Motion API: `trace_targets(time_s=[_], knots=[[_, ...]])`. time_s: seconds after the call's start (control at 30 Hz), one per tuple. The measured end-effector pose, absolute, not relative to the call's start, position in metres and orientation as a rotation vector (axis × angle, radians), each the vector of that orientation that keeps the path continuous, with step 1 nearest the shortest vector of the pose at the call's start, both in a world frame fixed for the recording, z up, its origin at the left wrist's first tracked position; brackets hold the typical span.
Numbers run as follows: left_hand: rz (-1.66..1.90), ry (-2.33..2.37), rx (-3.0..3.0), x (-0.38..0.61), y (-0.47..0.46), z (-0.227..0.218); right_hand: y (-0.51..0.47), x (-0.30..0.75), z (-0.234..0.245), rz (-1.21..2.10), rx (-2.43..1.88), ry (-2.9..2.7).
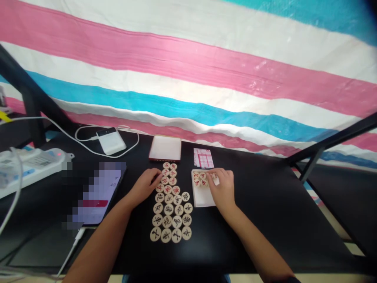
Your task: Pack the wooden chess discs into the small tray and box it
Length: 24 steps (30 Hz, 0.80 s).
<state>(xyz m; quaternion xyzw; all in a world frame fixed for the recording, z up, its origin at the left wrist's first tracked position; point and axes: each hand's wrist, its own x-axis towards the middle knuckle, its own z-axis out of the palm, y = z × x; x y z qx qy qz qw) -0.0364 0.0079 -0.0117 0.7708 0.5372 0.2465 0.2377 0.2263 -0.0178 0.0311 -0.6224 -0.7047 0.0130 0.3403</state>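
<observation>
1. Surface: a matte black tabletop (273, 232) carries everything; behind its far edge hangs a pink, white and blue striped tarpaulin (188, 70).
2. Left hand (143, 186): narrow, fingers loosely curled, fingertips at the top left of the disc block. Touching the nearest disc or holding one: cannot tell.
3. Right hand (222, 188): narrow, fingers arched down over the tray's far end, touching or just above the discs there. Whether it holds one: cannot tell.
4. Round cream wooden chess discs with black characters (169, 209) lie flat in close rows, mid-table, between the hands, running from near the far edge toward the near edge.
5. Round cream wooden chess discs with red characters (196, 182) sit in a shallow white rectangular tray (203, 199), partly under the right hand, just right of the black-marked block.
6. Beyond the tray, near the far edge: a small stack of pink-and-white printed cards (204, 158). Left of it, a flat white box lid with a red rim (165, 148).
7. Far left corner: a white power bank (111, 141) with a white cable. Left edge: a white power strip (32, 169) and a phone with a pixelated screen (98, 194).
</observation>
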Motion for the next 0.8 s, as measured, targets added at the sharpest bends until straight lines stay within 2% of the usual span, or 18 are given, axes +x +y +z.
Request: trace_targets(time_s=[0.13,0.33,0.6,0.8], knots=[[0.678,1.466,2.115,-0.037,0.008,-0.011,0.009,0.172,0.04,0.236,-1.507,-2.074],[0.654,1.439,2.12,-0.037,0.01,-0.011,0.035,0.12,0.037,0.208,-1.874,-2.254],[0.653,1.447,2.129,-0.038,0.012,-0.012,0.039,0.122,0.04,0.179,-1.979,-2.191],[0.657,1.451,2.134,-0.039,0.011,-0.015,0.011,0.17,0.051,0.248,-1.788,-1.992]])
